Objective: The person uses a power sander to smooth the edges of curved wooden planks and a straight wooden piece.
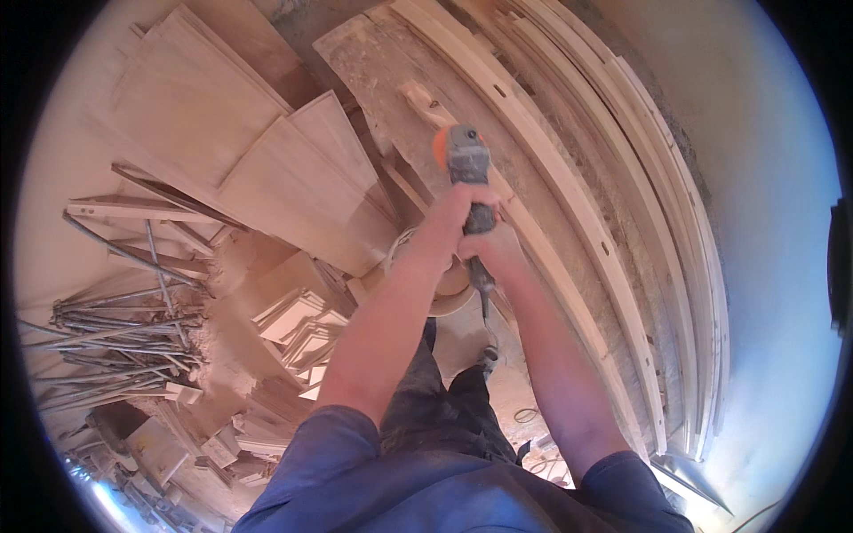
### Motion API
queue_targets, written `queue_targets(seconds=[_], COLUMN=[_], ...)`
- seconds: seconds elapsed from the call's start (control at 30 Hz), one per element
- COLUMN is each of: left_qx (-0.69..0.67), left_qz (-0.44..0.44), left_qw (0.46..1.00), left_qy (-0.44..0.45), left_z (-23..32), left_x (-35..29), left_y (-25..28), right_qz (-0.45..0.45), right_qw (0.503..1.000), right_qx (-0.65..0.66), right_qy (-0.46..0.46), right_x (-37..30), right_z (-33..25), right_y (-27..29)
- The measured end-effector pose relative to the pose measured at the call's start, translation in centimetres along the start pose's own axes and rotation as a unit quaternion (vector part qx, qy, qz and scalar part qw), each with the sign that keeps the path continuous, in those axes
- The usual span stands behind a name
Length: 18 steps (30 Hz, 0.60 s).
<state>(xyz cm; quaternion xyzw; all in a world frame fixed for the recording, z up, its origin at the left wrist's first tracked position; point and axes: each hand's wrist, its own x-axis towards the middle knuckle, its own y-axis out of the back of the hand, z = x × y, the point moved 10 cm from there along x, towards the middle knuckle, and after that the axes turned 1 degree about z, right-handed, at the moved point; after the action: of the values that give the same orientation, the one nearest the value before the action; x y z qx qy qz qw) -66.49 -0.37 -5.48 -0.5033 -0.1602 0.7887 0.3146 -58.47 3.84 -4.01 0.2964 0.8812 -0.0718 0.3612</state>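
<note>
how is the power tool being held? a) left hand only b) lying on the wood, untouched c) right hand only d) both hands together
d: the left hand and right hand are both wrapped around the grey power tool over the long wooden strips.

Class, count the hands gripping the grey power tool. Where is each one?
2. The left hand wraps the grey power tool from the left; the right hand grips just below, on its right.

Arms: both mine stretch forward from the lower edge, bare below blue sleeves, converging.
Left hand (pixel 451 218): fingers curled shut, knuckles up.
Right hand (pixel 494 242): clenched just behind, touching my left.
Wrists: straight, close together.
</note>
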Motion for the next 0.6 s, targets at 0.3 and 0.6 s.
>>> queue_targets(seconds=[0.3,0.6], left_qx=[0.046,0.103], left_qz=[-0.026,-0.057], left_qw=[0.999,0.992], left_qy=[0.009,0.036], left_z=[10.1,-3.8], left_x=[5.2,0.1], left_y=[2.0,-0.9], right_qz=[-0.082,0.014], right_qw=[0.994,0.997], right_qx=[0.056,0.067], right_qy=[0.046,-0.037], right_x=[6.5,-3.4], right_z=[-8.3,3.3], right_y=[-6.1,0.8])
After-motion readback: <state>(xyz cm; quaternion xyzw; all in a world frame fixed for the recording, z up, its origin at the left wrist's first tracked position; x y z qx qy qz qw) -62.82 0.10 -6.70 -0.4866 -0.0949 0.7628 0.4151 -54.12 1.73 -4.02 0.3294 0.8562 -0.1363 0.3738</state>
